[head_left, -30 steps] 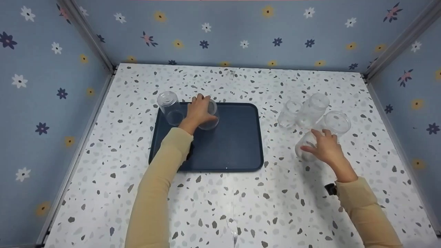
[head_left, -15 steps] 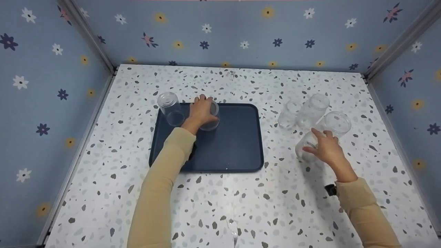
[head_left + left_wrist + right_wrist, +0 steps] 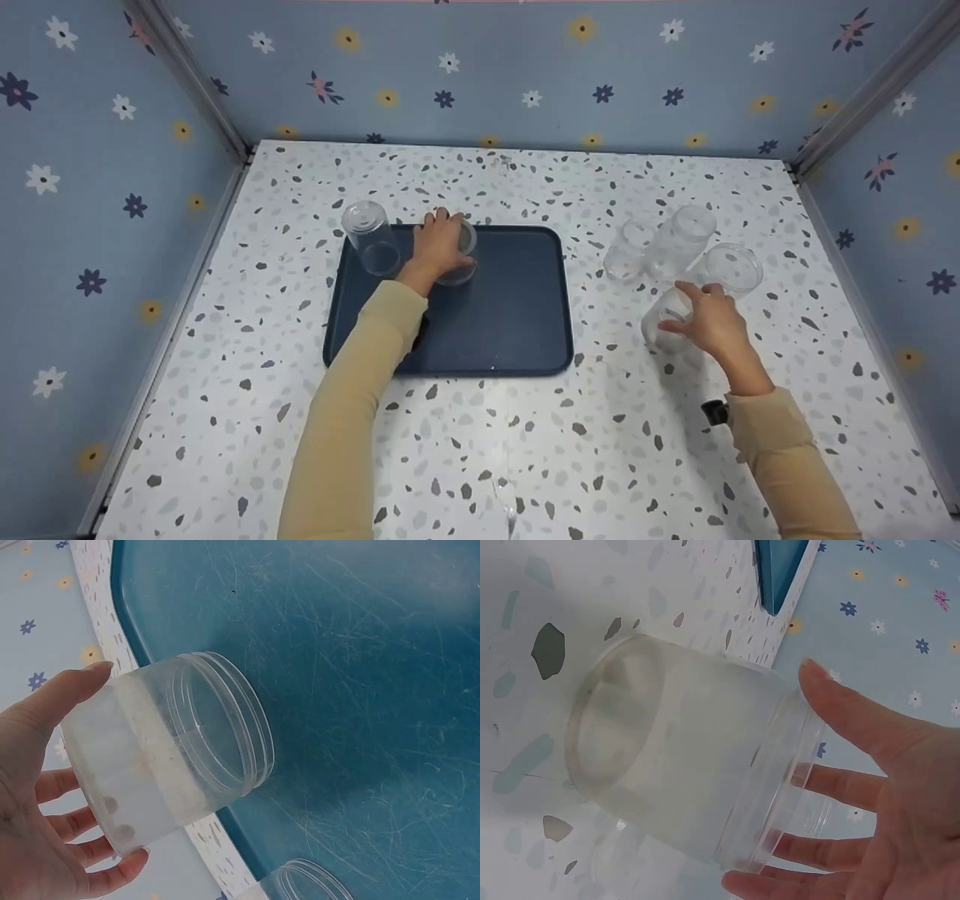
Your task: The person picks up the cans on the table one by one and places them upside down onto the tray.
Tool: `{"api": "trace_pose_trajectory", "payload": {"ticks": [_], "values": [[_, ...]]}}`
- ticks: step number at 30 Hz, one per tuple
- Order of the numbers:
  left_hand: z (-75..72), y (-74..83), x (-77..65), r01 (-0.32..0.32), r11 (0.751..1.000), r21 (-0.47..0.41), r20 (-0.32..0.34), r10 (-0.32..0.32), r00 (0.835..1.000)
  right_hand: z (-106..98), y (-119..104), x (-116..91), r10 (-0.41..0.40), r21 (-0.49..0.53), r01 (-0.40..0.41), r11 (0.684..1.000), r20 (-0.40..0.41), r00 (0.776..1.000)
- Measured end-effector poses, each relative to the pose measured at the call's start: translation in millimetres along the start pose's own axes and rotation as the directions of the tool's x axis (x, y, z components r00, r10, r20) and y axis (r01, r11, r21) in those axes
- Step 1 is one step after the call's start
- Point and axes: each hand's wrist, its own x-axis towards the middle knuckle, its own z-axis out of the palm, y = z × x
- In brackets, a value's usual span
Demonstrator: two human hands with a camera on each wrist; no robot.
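My left hand (image 3: 437, 246) grips a clear plastic jar (image 3: 165, 757) around its base end, thumb on one side and fingers on the other. The jar is upside down, its threaded mouth facing the dark blue tray (image 3: 517, 315); whether it touches the tray I cannot tell. Another clear jar (image 3: 371, 236) stands inverted to its left at the tray's back left corner. Over on the right, my right hand (image 3: 712, 322) holds a clear jar (image 3: 690, 742) by its threaded rim. That jar is mouth up, with its base at the speckled tabletop.
Behind my right hand stand a small clear jar (image 3: 626, 255), a taller one (image 3: 682, 236) and a wide one (image 3: 733, 268), close together. Flower-patterned panels (image 3: 495, 67) wall in the table at the back and both sides.
My left hand and its jar have shifted very slightly to the right. My right hand and its jar have hardly moved.
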Motion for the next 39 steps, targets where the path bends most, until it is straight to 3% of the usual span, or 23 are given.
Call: {"api": "trace_pose_trajectory", "payload": {"ticks": [16, 26, 31, 39], "values": [[-0.5, -1.2, -7.6, -0.008, 1.000, 0.010, -0.010, 0.008, 1.000, 2, 0, -1, -0.012, -0.009, 0.011, 1.000, -0.045, 0.999], [-4.6, 2.7, -13.2, -0.045, 0.999, -0.005, -0.110, 0.044, 0.993, 2, 2, -1, 0.000, -0.002, -0.001, 1.000, -0.061, 0.998], [-4.6, 3.7, -17.3, -0.089, 0.996, 0.008, -0.183, 0.089, 0.979, 3, 4, 0, 0.000, 0.013, 0.001, 1.000, -0.061, 0.998], [-6.9, 9.0, -24.8, -0.152, 0.987, -0.049, -0.341, 0.127, 0.931, -1, -3, 0, -0.027, 0.064, 0.033, 0.997, -0.087, 0.996]]}}
